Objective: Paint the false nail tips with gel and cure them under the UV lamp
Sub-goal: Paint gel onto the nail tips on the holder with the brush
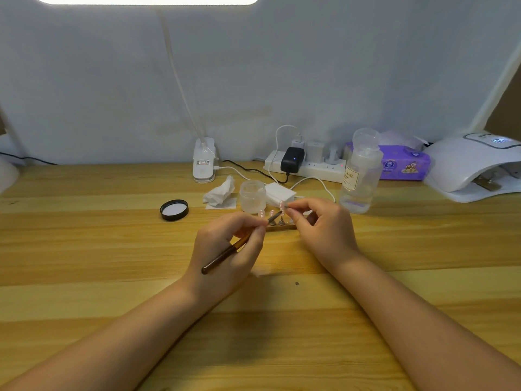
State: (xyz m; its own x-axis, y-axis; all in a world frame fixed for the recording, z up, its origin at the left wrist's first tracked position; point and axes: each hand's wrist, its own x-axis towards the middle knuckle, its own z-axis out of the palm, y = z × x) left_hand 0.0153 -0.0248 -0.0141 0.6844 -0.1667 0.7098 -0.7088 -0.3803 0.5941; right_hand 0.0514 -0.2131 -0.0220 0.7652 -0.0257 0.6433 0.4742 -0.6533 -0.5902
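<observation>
My left hand (pixel 225 249) grips a brown-handled gel brush (pixel 222 256) like a pen, its tip pointing up and right. My right hand (pixel 321 230) pinches a small stand with a pink nail tip (pixel 282 204) on top, held right at the brush tip. Below, between both hands, a wooden holder (pixel 279 227) carries other pink nail tips (pixel 262 213) on metal stands. The white UV lamp (pixel 462 165) sits at the far right, its display lit.
An open glass jar (pixel 253 196) stands behind the holder, its black lid (pixel 174 210) to the left. A crumpled tissue (pixel 220 191), white pads (pixel 280 194), a clear bottle (pixel 361 173), a power strip (pixel 307 165), a tissue pack (pixel 406 163) and a desk lamp base (pixel 204 162) line the back.
</observation>
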